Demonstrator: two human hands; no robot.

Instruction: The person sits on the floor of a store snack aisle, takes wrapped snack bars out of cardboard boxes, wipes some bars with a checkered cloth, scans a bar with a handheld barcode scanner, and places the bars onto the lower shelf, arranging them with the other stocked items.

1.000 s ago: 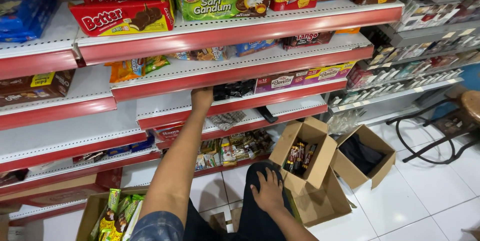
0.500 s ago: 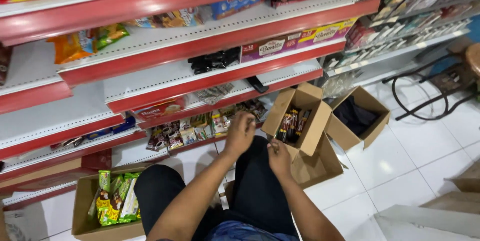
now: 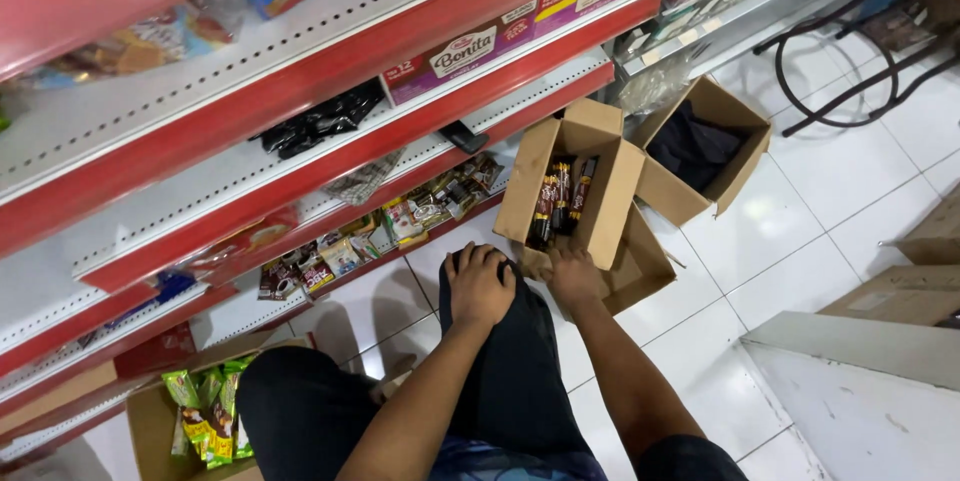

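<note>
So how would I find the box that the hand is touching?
Look at the white tiled floor below the red shelves. Three open cardboard boxes sit there; the right hand touches the box nearest the knee. It alone holds dark snack bars standing upright; the box beside it holds only something black.

Dark trousers, bare forearms

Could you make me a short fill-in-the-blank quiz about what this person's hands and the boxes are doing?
1. The left hand rests on the person's ____.
2. The right hand touches an open ____ box.
3. That box holds dark snack ____.
4. The shelf edges are coloured ____.

Missing words: knee; cardboard; bars; red
</note>
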